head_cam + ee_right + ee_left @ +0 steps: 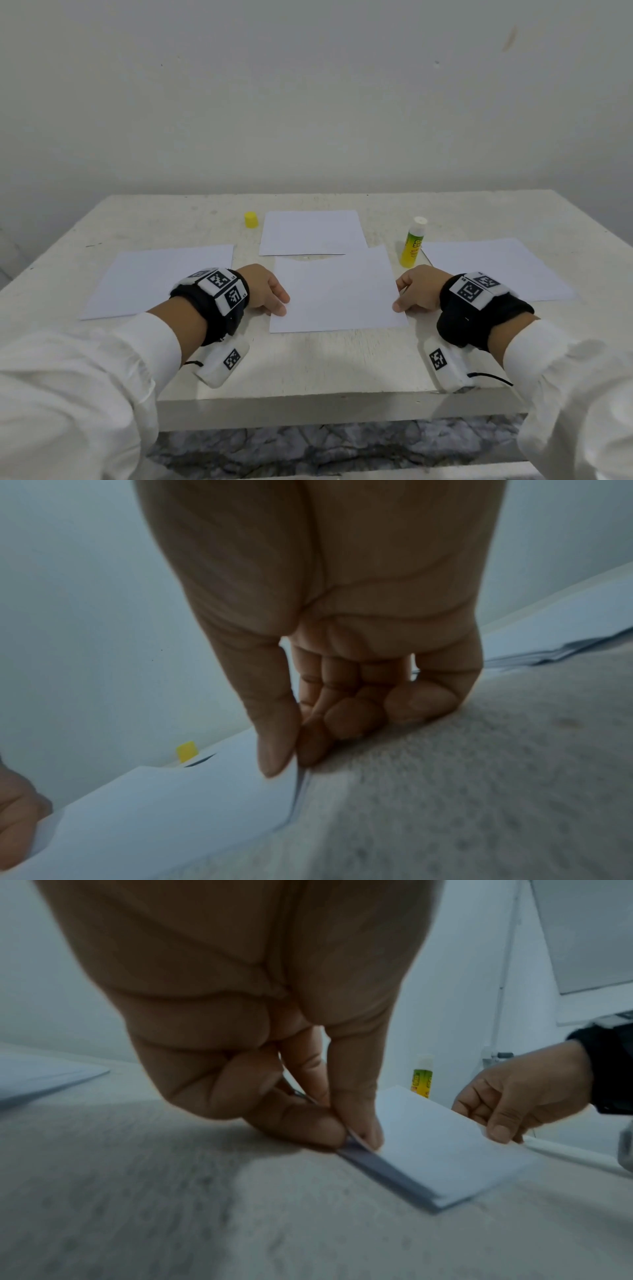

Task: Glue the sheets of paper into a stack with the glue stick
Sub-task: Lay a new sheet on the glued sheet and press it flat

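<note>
Both grips pinch the white paper sheet (pixel 337 291), left hand (pixel 265 289) and right hand (pixel 416 291) at opposite edges | step: I place the sheet | next: uncapped yellow-green glue stick (pixel 413 243).

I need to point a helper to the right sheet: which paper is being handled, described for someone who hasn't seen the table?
On the white table, find the sheet nearest the front edge, in the middle. Unlike the other three sheets, the left hand and right hand pinch its side edges.

Head view: even, soft, diffuse light, sharp focus, wide-angle bending at edges. Both wrist views: dim, bluish, blurred, noisy.
</note>
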`<state>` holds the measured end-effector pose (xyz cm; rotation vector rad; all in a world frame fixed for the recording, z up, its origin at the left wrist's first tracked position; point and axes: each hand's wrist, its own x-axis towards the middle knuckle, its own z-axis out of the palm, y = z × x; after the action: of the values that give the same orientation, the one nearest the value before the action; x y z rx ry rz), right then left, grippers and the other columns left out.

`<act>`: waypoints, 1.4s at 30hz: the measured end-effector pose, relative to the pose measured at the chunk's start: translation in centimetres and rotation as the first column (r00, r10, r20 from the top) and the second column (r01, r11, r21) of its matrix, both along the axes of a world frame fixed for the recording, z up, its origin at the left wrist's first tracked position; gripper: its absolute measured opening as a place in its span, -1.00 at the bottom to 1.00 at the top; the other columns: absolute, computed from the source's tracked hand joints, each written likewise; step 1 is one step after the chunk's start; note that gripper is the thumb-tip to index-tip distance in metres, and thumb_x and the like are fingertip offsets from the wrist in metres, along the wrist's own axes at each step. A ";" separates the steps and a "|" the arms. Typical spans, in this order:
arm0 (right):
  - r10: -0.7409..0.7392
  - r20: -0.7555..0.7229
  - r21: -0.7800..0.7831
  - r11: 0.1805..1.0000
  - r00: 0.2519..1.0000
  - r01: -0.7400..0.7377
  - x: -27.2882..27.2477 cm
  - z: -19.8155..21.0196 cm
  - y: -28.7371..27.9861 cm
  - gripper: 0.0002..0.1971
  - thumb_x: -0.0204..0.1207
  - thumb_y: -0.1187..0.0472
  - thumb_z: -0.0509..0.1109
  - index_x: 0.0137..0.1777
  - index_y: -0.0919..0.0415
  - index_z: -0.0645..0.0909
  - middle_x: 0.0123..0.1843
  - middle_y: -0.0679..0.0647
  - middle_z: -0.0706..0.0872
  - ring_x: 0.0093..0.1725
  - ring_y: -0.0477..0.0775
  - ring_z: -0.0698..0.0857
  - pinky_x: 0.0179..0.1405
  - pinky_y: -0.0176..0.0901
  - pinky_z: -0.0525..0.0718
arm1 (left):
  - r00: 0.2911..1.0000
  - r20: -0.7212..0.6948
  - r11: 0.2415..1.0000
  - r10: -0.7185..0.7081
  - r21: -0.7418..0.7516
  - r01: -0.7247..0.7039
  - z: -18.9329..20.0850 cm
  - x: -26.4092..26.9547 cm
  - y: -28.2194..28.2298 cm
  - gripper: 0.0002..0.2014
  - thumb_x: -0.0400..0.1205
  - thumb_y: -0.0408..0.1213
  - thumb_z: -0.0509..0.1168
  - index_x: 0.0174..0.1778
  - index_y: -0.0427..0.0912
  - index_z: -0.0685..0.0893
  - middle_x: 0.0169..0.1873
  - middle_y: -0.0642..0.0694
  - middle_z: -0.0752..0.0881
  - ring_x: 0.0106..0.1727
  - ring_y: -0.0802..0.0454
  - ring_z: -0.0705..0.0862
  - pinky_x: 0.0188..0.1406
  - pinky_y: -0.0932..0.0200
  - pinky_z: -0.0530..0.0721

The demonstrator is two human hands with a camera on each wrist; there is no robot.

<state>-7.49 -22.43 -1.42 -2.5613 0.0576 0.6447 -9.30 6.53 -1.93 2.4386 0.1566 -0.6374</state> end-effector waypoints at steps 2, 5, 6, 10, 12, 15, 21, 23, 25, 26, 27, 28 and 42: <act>-0.002 0.000 0.003 1.000 1.000 0.002 0.0 0.0 0.0 -0.62 0.40 0.30 0.54 0.17 0.50 0.65 -0.15 0.15 0.71 -0.22 0.07 0.60 -0.21 -0.24 0.58 | 1.000 -0.010 0.999 0.019 -0.026 -0.020 0.0 0.1 0.1 -0.82 0.44 -0.37 0.56 -0.09 -0.13 0.77 -0.60 0.08 0.67 -0.64 0.34 0.59 -0.54 0.48 0.54; -0.014 -0.003 0.007 1.000 1.000 0.014 0.0 -0.1 -0.1 -0.63 0.41 0.30 0.54 0.16 0.49 0.66 -0.15 0.16 0.72 -0.22 0.08 0.61 -0.17 -0.21 0.60 | 0.998 -0.009 0.996 0.057 -0.061 -0.058 -0.1 0.1 0.2 -0.83 0.42 -0.40 0.56 -0.14 -0.13 0.77 -0.59 0.04 0.68 -0.62 0.30 0.60 -0.52 0.43 0.56; -0.017 -0.003 0.008 1.000 1.000 0.017 0.0 -0.1 -0.1 -0.64 0.41 0.30 0.54 0.16 0.49 0.66 -0.15 0.17 0.73 -0.22 0.08 0.62 -0.16 -0.20 0.61 | 0.998 -0.007 0.996 0.060 -0.062 -0.060 -0.1 0.1 0.1 -0.83 0.42 -0.40 0.56 -0.13 -0.13 0.78 -0.56 0.04 0.68 -0.61 0.30 0.61 -0.52 0.43 0.57; -0.016 0.010 0.003 1.000 1.000 0.016 0.0 -0.2 -0.1 -0.62 0.41 0.30 0.54 0.17 0.49 0.66 -0.12 0.18 0.73 -0.20 0.09 0.62 -0.06 -0.11 0.64 | 0.999 0.006 0.998 0.043 -0.043 -0.043 -0.2 0.0 -0.1 -0.81 0.43 -0.39 0.56 -0.08 -0.14 0.77 -0.45 0.01 0.68 -0.53 0.28 0.63 -0.51 0.46 0.56; -0.017 0.014 0.002 1.000 1.000 0.017 0.0 -0.2 0.0 -0.63 0.40 0.31 0.54 0.17 0.48 0.66 -0.12 0.17 0.73 -0.21 0.08 0.62 -0.06 -0.13 0.64 | 0.999 0.011 0.999 0.039 -0.031 -0.038 -0.2 -0.1 -0.1 -0.81 0.43 -0.38 0.56 -0.09 -0.13 0.76 -0.42 0.01 0.67 -0.47 0.25 0.64 -0.50 0.45 0.56; -0.018 0.015 0.003 1.000 1.000 0.018 0.0 -0.2 0.0 -0.64 0.40 0.31 0.54 0.17 0.47 0.67 -0.11 0.17 0.73 -0.20 0.08 0.63 0.01 -0.10 0.66 | 0.999 0.025 1.000 0.027 -0.005 -0.027 -0.2 -0.3 -0.3 -0.81 0.44 -0.39 0.55 -0.10 -0.12 0.75 -0.43 0.01 0.65 -0.45 0.22 0.61 -0.54 0.46 0.53; -0.017 0.016 0.008 1.000 1.000 0.017 -0.2 -0.2 0.1 -0.67 0.42 0.33 0.53 0.16 0.44 0.68 -0.07 0.18 0.75 -0.17 0.10 0.65 0.02 -0.11 0.66 | 0.999 0.041 1.000 0.012 0.025 -0.013 -0.1 -0.4 -0.6 -0.78 0.44 -0.39 0.55 -0.03 -0.16 0.77 -0.43 0.01 0.64 -0.46 0.20 0.61 -0.52 0.45 0.54; -0.013 0.016 0.008 1.000 1.000 0.013 -0.1 -0.2 0.1 -0.68 0.42 0.32 0.53 0.16 0.43 0.69 -0.02 0.20 0.76 -0.14 0.10 0.66 0.07 -0.09 0.66 | 0.999 0.045 0.999 0.007 0.033 -0.008 -0.1 -0.4 -0.6 -0.78 0.44 -0.39 0.55 -0.02 -0.17 0.77 -0.44 0.02 0.64 -0.47 0.22 0.61 -0.55 0.48 0.51; -0.014 0.013 0.014 1.000 1.000 0.013 -0.1 -0.3 0.0 -0.68 0.42 0.32 0.53 0.16 0.42 0.69 0.04 0.24 0.78 -0.12 0.11 0.66 0.11 -0.07 0.66 | 0.999 0.047 0.999 0.006 0.036 -0.008 -0.1 -0.4 -0.6 -0.77 0.43 -0.38 0.55 -0.01 -0.17 0.77 -0.43 0.02 0.65 -0.46 0.22 0.61 -0.54 0.48 0.52; -0.013 0.013 0.016 1.000 1.000 0.013 -0.1 -0.3 0.0 -0.68 0.42 0.32 0.53 0.15 0.41 0.69 0.06 0.25 0.78 -0.11 0.11 0.67 0.11 -0.06 0.66 | 0.999 0.046 0.999 0.009 0.035 -0.011 -0.1 -0.4 -0.6 -0.77 0.43 -0.38 0.55 -0.01 -0.17 0.78 -0.42 0.02 0.65 -0.45 0.21 0.62 -0.52 0.47 0.54; -0.013 0.014 0.017 1.000 1.000 0.013 0.0 -0.3 0.0 -0.69 0.42 0.32 0.53 0.15 0.41 0.69 0.07 0.25 0.78 -0.11 0.11 0.67 0.12 -0.05 0.66 | 0.999 0.044 0.999 0.012 0.033 -0.013 -0.1 -0.4 -0.6 -0.77 0.43 -0.38 0.55 -0.01 -0.16 0.78 -0.41 0.01 0.65 -0.44 0.20 0.62 -0.51 0.47 0.55; -0.011 0.015 0.017 1.000 1.000 0.011 0.0 -0.4 0.0 -0.68 0.42 0.31 0.53 0.16 0.41 0.69 0.08 0.26 0.78 -0.11 0.11 0.67 0.13 -0.05 0.66 | 0.999 0.042 0.999 0.013 0.032 -0.014 -0.1 -0.4 -0.6 -0.77 0.43 -0.38 0.56 -0.02 -0.15 0.78 -0.40 0.01 0.65 -0.44 0.20 0.63 -0.50 0.47 0.55; -0.012 -0.018 -0.007 1.000 1.000 0.012 -0.1 0.5 -0.3 -0.68 0.46 0.24 0.50 0.13 0.45 0.69 -0.37 0.04 0.67 -0.46 -0.07 0.55 -0.45 -0.34 0.50 | 0.999 0.044 0.998 0.032 0.050 -0.034 -0.3 -0.3 -0.7 -0.78 0.43 -0.37 0.56 -0.04 -0.13 0.78 -0.37 0.01 0.67 -0.42 0.17 0.64 -0.45 0.46 0.56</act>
<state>-7.60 -22.71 -0.97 -2.5593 0.0816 0.6645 -9.61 5.82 -2.20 2.4912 0.1971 -0.5727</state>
